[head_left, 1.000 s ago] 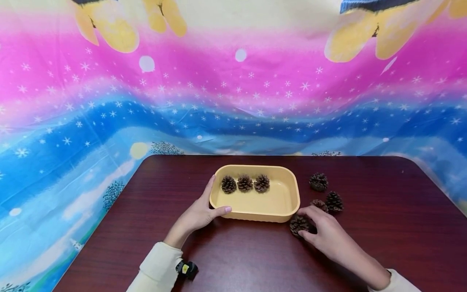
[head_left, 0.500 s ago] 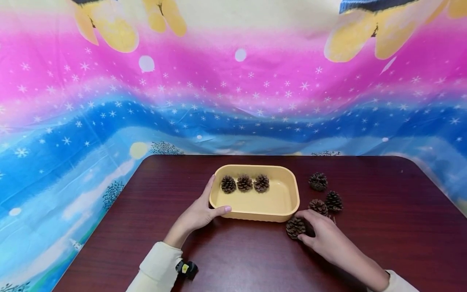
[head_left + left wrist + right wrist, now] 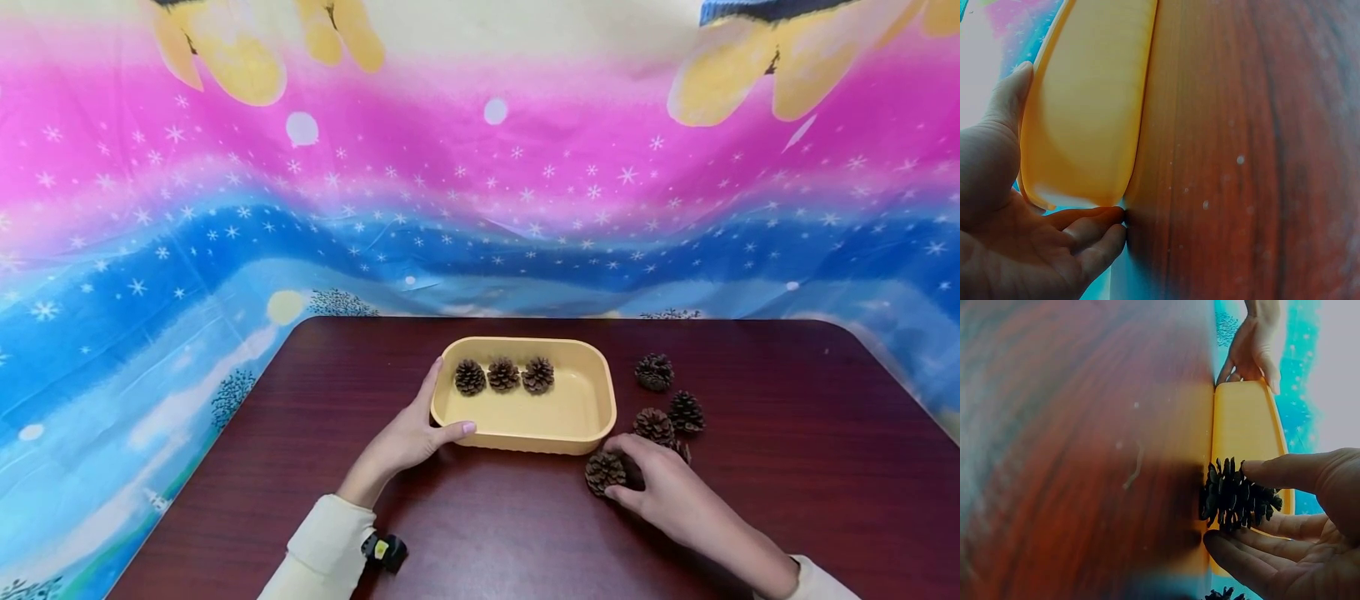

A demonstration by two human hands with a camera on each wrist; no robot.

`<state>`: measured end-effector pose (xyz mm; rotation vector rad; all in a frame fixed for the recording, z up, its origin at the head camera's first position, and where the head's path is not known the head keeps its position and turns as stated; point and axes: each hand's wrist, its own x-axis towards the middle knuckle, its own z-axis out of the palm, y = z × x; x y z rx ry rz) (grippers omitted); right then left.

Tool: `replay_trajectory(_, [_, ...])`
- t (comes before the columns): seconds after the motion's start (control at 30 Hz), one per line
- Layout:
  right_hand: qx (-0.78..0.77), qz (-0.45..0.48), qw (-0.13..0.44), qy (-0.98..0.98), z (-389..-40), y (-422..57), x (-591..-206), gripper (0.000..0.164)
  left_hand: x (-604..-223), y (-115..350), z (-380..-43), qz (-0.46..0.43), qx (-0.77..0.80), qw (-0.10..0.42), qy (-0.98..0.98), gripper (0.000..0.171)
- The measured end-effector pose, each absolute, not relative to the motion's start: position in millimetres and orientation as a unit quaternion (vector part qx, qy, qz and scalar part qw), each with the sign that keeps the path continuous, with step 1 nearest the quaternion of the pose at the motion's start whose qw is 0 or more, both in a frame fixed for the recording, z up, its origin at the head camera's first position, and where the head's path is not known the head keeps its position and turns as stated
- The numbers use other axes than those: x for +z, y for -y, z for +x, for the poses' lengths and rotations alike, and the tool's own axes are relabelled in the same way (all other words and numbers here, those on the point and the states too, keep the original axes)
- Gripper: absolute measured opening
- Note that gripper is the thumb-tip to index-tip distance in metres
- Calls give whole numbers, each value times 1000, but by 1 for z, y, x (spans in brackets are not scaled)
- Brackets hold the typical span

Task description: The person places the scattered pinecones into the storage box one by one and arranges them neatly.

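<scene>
A yellow rectangular plastic box (image 3: 525, 438) stands on the table, with three brown pine cones in a row along its far left part, the middle one (image 3: 503, 375) among them. My left hand (image 3: 405, 433) holds the box's left end, thumb on the near rim and fingers at the end wall. Just off the box's near right corner, my right hand (image 3: 663, 483) grips a pine cone (image 3: 1238, 497) between thumb and fingers. In the right wrist view that cone is low against the tabletop. A gap between cone and table cannot be made out.
Right of the box lie more pine cones: one at the back (image 3: 655, 372), one at the right (image 3: 686, 412), one nearer (image 3: 653, 427), and one partly hidden behind my right hand. A snowflake-patterned cloth (image 3: 480, 183) hangs behind the dark red table (image 3: 315, 375).
The pine cone in my right hand has shifted slightly left and toward me, away from the other cones, which show more now. The left hand and box have stayed put.
</scene>
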<state>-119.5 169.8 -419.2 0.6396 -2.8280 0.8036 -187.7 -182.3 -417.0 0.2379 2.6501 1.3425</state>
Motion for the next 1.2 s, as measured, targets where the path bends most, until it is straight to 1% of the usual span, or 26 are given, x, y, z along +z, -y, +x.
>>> replay_trajectory(0.5, [263,224,58,937,-115,-169,-421,45,-417,181,-188,76,460,84,-881,117])
replay_trajectory(0.83, [271,234,64,932,-113,-169,-420,43,-417,180,-187,73,458,83,-882,117])
replay_trajectory(1.07, [273,244,86,927,-112,-169,-423,43,-417,181,-187,74,461,84,-880,117])
replay_trajectory(1.2, [274,239,83,928,-112,-168,-422,43,-417,181,-188,74,460,83,-881,117])
